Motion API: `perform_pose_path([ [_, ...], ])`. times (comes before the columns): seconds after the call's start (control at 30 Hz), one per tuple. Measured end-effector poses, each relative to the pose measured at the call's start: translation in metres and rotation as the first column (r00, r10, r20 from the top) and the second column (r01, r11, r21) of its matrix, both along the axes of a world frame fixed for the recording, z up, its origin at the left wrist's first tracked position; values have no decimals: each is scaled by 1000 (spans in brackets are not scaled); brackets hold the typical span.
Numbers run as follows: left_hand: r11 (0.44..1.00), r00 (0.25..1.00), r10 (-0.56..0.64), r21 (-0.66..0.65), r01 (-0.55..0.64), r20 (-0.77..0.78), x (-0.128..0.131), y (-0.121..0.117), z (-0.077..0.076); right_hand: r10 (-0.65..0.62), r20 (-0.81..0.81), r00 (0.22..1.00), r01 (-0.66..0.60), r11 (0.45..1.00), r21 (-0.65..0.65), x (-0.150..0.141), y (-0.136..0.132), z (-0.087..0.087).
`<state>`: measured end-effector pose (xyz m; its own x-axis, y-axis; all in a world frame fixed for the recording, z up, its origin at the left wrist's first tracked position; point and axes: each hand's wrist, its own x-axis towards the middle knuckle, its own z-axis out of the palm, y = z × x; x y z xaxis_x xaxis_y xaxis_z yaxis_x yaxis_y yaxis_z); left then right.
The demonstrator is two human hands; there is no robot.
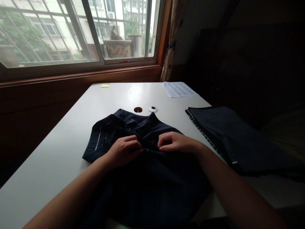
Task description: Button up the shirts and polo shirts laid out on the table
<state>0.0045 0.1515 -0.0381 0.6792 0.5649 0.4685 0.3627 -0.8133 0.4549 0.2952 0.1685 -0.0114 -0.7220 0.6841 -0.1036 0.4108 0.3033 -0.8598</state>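
Dark navy trousers (152,181) lie rumpled across the near part of the table and run down toward me. Their waistband, with a white strip inside, opens at the left. My left hand (126,148) is closed, its thumb and fingers pinching the cloth near a small pale spot at the middle. A little to the right, my right hand (175,142) has its fingers curled and pinched on the same trousers. The cloth under both hands is dark, and its finer detail is hard to make out.
More dark folded clothing (228,136) lies along the right side of the white table (64,140). Printed sheets (179,89) rest at the back right, a yellow sticky note (105,85) at the back left. Two cable holes, one with a white grommet (153,109), sit beyond the trousers. A window stands behind.
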Motion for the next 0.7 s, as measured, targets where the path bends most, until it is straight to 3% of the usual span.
perform_pose_path([
  [0.2, 998, 999, -50, -45, 50, 9, -2, -2, 7, -186, -45, 981, 183, 981, -65, 7, 2, 3],
  [0.4, 992, 997, -49, -115, 55, 53, -5, -4, 9, -411, -186, 892, 381, 907, -180, 13, 6, -2],
  [0.57, 990, 994, -6, -139, 22, 114, -5, -3, 9, -511, -336, 791, 471, 859, -199, 12, 10, -3],
  [0.7, 984, 984, 55, -174, -25, 169, -6, -3, 11, -525, -354, 774, 500, 850, -165, 11, 10, -6],
])
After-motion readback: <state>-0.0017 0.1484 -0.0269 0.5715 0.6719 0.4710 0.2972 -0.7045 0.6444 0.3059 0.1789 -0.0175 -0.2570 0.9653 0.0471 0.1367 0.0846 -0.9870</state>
